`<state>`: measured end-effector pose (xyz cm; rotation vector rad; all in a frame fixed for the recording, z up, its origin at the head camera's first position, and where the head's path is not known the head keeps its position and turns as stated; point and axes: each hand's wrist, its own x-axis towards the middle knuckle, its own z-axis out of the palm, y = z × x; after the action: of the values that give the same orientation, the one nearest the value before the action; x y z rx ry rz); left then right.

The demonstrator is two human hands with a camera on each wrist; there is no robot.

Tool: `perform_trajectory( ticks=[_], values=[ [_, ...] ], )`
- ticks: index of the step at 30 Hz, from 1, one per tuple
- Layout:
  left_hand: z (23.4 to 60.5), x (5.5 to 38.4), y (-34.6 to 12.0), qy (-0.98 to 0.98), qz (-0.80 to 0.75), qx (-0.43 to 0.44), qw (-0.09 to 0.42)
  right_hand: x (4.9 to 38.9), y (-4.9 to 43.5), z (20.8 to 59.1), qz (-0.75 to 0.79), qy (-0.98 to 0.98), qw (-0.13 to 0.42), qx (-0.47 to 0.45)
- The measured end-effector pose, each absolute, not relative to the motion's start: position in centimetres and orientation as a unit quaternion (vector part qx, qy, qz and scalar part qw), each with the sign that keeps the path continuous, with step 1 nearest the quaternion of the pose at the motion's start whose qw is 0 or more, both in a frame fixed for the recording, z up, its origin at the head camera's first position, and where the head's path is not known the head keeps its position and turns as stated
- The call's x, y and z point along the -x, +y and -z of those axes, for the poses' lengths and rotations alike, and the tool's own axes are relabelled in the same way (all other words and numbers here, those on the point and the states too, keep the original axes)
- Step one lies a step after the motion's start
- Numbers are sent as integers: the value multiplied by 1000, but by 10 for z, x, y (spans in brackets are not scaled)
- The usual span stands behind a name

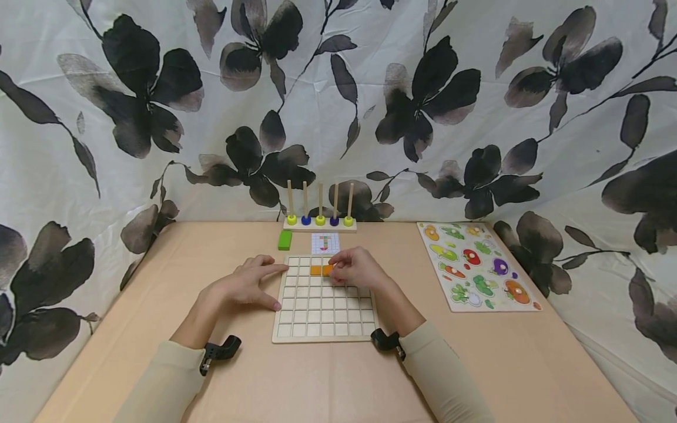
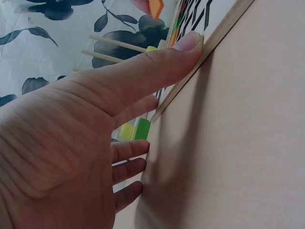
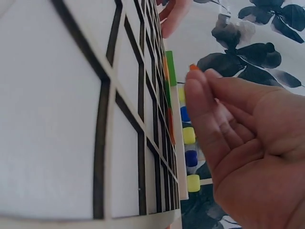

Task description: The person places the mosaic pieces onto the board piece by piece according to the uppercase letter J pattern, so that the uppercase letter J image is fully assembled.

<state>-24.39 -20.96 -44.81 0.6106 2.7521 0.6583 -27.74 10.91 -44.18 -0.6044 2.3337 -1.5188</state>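
Note:
A pale wooden grid board [image 1: 326, 332] with white square cells lies in the middle of the table. My left hand [image 1: 245, 284] rests at its left side, index finger and thumb spread along the edge, the other fingers loosely extended. In the left wrist view the thumb [image 2: 162, 64] touches the board's wooden rim. My right hand [image 1: 359, 269] is over the upper right of the board and pinches an orange tile [image 3: 193, 67] between thumb and fingertips. Another patch of orange [image 1: 315, 270] shows in the second row, just left of those fingertips.
A small card [image 1: 325, 242] with a coloured grid pattern lies beyond the board, beside a green block [image 1: 284, 240]. Behind them stands a rack with five pegs [image 1: 319, 228] bearing yellow and blue rings. A vegetable picture board [image 1: 460, 282] lies at right. Floral cloth hangs behind.

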Motion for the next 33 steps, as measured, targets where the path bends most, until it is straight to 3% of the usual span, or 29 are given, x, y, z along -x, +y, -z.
perform_trajectory(
  ticks=[5, 13, 33],
  values=[
    [448, 244, -210, 943, -227, -210, 120, 280, 111, 448, 512, 818, 154, 215],
    [449, 244, -209, 944, -228, -208, 121, 282, 111, 454, 409, 865, 121, 263],
    [446, 243, -210, 944, -228, -208, 121, 278, 107, 451, 373, 880, 116, 271]
  ],
)
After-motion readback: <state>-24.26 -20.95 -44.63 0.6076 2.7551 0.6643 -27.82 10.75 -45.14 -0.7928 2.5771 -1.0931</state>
